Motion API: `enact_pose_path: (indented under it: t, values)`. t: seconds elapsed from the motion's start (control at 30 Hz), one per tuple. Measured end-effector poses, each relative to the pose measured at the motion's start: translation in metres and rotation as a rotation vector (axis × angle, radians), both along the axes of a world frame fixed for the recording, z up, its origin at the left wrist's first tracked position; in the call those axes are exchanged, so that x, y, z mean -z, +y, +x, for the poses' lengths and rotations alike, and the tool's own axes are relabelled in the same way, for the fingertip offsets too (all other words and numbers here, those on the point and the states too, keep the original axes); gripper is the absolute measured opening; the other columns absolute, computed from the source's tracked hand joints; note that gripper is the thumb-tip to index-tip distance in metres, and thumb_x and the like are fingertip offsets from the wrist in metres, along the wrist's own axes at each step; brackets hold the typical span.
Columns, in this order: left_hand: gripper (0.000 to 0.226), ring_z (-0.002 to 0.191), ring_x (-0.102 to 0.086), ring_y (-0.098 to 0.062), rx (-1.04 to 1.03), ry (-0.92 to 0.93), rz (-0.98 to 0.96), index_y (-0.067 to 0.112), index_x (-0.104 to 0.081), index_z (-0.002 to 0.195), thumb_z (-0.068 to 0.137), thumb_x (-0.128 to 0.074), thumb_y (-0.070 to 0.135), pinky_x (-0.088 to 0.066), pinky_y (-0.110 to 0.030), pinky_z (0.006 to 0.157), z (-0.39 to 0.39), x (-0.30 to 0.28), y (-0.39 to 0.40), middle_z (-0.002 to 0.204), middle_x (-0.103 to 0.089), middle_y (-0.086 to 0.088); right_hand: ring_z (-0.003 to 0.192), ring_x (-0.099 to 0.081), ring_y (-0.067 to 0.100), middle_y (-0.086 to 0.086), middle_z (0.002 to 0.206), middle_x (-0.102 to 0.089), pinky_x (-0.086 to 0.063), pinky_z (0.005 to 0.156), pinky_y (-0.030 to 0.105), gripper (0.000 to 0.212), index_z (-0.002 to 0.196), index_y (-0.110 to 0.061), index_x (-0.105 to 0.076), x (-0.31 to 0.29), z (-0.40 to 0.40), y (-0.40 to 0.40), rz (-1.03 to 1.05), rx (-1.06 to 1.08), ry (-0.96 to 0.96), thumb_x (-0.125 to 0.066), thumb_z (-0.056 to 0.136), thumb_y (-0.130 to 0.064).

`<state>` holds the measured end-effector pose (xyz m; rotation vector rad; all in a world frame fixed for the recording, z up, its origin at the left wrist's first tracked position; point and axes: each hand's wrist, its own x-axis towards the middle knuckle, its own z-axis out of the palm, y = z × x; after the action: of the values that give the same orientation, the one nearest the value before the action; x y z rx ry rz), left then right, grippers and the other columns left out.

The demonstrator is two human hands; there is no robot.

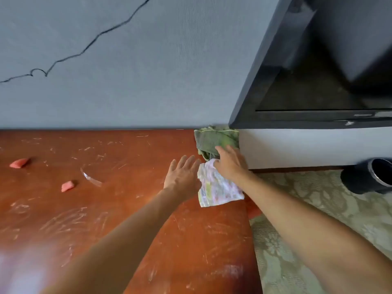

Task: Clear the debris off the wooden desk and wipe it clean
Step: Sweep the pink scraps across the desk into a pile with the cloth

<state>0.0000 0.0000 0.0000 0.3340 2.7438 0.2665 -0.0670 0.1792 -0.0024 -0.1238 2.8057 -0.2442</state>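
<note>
I see 2 pink scraps (19,162) near the table's (127,209) left edge, a clear shard (91,178) beside them. My left hand (183,177) hovers flat, fingers apart. My right hand (230,164) presses a pale wrapper (216,190) by the green cloth (214,140) at the table's far right corner.

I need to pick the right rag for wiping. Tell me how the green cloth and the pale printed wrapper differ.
The green cloth is plain olive fabric, bunched in the far right corner of the wooden desk against the wall; the pale printed wrapper is white with pink and yellow print, crinkled and fairly flat at the desk's right edge. The right hand rests fingertips on the cloth, palm over the wrapper. Both lie near the open left hand.
</note>
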Motion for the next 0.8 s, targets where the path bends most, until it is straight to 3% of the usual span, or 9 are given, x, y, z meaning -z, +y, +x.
enact_pose_path:
  t: [0.17,0.23,0.33,0.47,0.6,0.73,0.8]
  values:
    - [0.067,0.16,-0.002,-0.023,0.003,-0.046,-0.005,0.027,-0.011,0.165,0.107,-0.043,0.038,-0.005,-0.05,0.13,-0.016,0.031,0.004,0.174,-0.009,0.002,0.145,-0.021,0.047,0.013,0.168,-0.005,-0.036,0.114,0.058,0.067,0.158,-0.038,-0.026,0.038,-0.058,-0.001,0.068,0.063,-0.093,-0.06,0.1,-0.041]
    - [0.07,0.161,-0.002,-0.021,0.022,-0.041,-0.003,0.025,-0.009,0.166,0.107,-0.045,0.04,-0.004,-0.048,0.13,-0.016,0.044,0.01,0.174,-0.008,0.002,0.147,-0.016,0.05,0.013,0.167,0.002,-0.033,0.115,0.063,0.078,0.158,-0.041,-0.017,0.056,-0.07,-0.005,0.123,0.049,-0.095,-0.064,0.097,-0.048]
    - [0.074,0.161,0.0,-0.021,0.041,-0.012,0.005,0.02,-0.006,0.166,0.108,-0.046,0.043,-0.003,-0.045,0.131,-0.023,0.061,0.02,0.174,-0.006,0.0,0.138,-0.031,0.046,0.015,0.16,-0.018,-0.041,0.107,0.058,0.075,0.158,-0.039,-0.019,0.069,-0.083,-0.004,0.171,0.011,-0.041,-0.064,0.098,-0.049]
    - [0.078,0.156,-0.018,-0.029,0.071,0.042,0.001,0.023,-0.013,0.161,0.102,-0.054,0.054,-0.017,-0.047,0.128,-0.035,0.076,0.041,0.169,-0.02,-0.007,0.122,-0.047,0.039,0.012,0.141,-0.048,-0.049,0.087,0.046,0.055,0.147,-0.033,-0.038,0.075,-0.091,0.013,0.16,-0.052,0.153,-0.06,0.1,-0.016]
    - [0.08,0.128,-0.043,-0.03,0.106,0.059,-0.068,0.026,-0.016,0.155,0.097,-0.059,0.06,-0.039,-0.044,0.108,-0.043,0.087,0.056,0.142,-0.041,-0.01,0.121,-0.053,0.035,0.012,0.136,-0.054,-0.052,0.078,0.042,0.058,0.148,-0.031,-0.046,0.063,-0.078,0.04,0.115,0.017,0.302,-0.069,0.096,-0.019]
    - [0.054,0.103,-0.053,-0.025,0.082,0.042,0.016,0.023,-0.034,0.143,0.1,-0.065,0.034,-0.045,-0.037,0.083,-0.061,0.084,0.06,0.12,-0.051,-0.005,0.116,-0.057,0.033,0.007,0.133,-0.054,-0.057,0.073,0.044,0.06,0.143,-0.029,-0.053,0.042,-0.053,0.072,0.01,0.09,0.448,-0.077,0.088,-0.021]
    - [0.041,0.089,-0.054,-0.022,0.073,0.125,0.058,0.022,-0.044,0.138,0.1,-0.061,0.019,-0.044,-0.033,0.07,-0.073,0.079,0.058,0.11,-0.054,-0.004,0.115,-0.056,0.032,0.005,0.128,-0.055,-0.057,0.073,0.046,0.058,0.142,-0.03,-0.054,0.033,-0.042,0.087,-0.023,0.127,0.458,-0.077,0.089,-0.022]
